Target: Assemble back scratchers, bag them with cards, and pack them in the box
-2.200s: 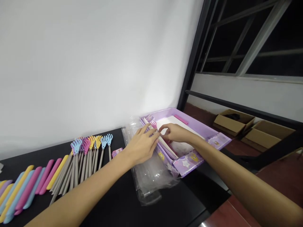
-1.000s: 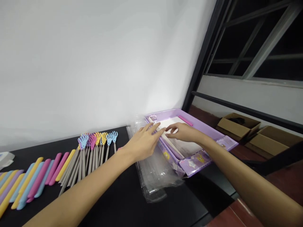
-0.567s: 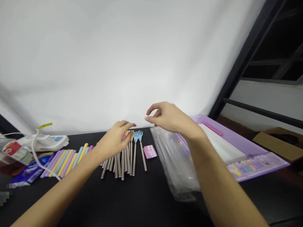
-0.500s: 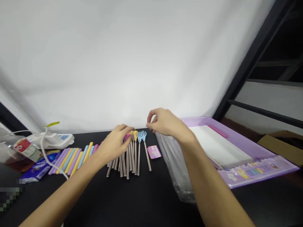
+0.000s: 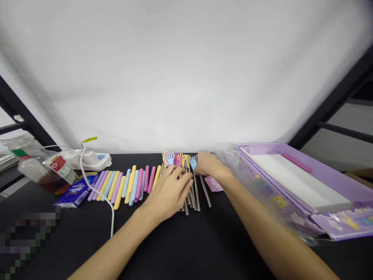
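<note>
Back scratchers with small hand-shaped heads and thin metal rods lie in a bunch on the black table. A blue head (image 5: 193, 162), a pink head (image 5: 178, 158) and a pale blue head (image 5: 169, 158) show among them. My left hand (image 5: 169, 192) lies over the rods, palm down, with its fingers bent and somewhat apart. At the right edge of the bunch, my right hand (image 5: 208, 165) is closed over the top of the rightmost back scratcher (image 5: 205, 192), hiding its head. A pink printed card (image 5: 214, 184) lies just below that hand.
Pastel tubes (image 5: 118, 186) lie in a row to the left. Beyond them are a blue packet (image 5: 77, 190), a white power strip (image 5: 100, 160) with a cable, and a jar (image 5: 43, 167). A purple box (image 5: 276, 149) and clear plastic wrap (image 5: 233, 157) stand right.
My right hand has come down from above the table onto the rightmost back scratcher. My left hand has shifted from the heads onto the rods. The camera view has turned left.
</note>
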Available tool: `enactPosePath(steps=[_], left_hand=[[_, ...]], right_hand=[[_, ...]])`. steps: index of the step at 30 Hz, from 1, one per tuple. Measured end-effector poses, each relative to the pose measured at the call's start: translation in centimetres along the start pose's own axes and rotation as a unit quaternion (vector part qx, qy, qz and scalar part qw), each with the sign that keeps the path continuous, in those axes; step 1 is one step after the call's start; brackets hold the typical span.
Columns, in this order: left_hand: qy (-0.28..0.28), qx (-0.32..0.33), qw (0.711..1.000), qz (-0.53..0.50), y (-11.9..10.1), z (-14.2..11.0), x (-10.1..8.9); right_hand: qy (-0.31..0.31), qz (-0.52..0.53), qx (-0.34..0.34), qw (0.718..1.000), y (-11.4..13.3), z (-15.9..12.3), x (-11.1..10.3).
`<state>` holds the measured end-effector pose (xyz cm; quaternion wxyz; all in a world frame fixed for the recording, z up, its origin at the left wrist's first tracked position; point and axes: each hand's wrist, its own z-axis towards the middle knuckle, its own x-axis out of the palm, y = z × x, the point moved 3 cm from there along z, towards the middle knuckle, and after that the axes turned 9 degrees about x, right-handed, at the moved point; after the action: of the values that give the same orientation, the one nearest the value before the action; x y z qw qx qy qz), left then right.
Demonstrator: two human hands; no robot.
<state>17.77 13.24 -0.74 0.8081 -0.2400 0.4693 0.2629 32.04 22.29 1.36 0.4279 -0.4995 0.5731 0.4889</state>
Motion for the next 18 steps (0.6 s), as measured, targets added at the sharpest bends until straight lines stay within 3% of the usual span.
enactPosePath(steps=[4, 8, 13, 15, 18], left_hand=[[-0.004, -0.006, 1.0, 0.015, -0.2, 0.2, -0.1], [-0.021, -0.133, 0.989, 0.057, 1.8, 0.1, -2.0], [0.024, -0.292, 0.947, 0.131, 6.2, -1.5, -5.3], [0.082, -0.331, 0.929, 0.143, 7.8, -2.5, -5.9], [0.121, -0.354, 0.918, 0.136, 9.4, -3.5, -6.0]], right_hand=[[0.007, 0.038, 0.013, 0.999, -0.3, 0.3, -0.3], [0.021, 0.09, 0.032, 0.995, -1.5, 0.3, -2.1], [0.0, 0.265, -0.005, 0.964, -1.9, -1.0, -4.5], [0.008, 0.313, -0.042, 0.949, -1.3, -1.8, -4.9], [0.017, 0.333, -0.072, 0.94, -0.4, -2.9, -5.1]])
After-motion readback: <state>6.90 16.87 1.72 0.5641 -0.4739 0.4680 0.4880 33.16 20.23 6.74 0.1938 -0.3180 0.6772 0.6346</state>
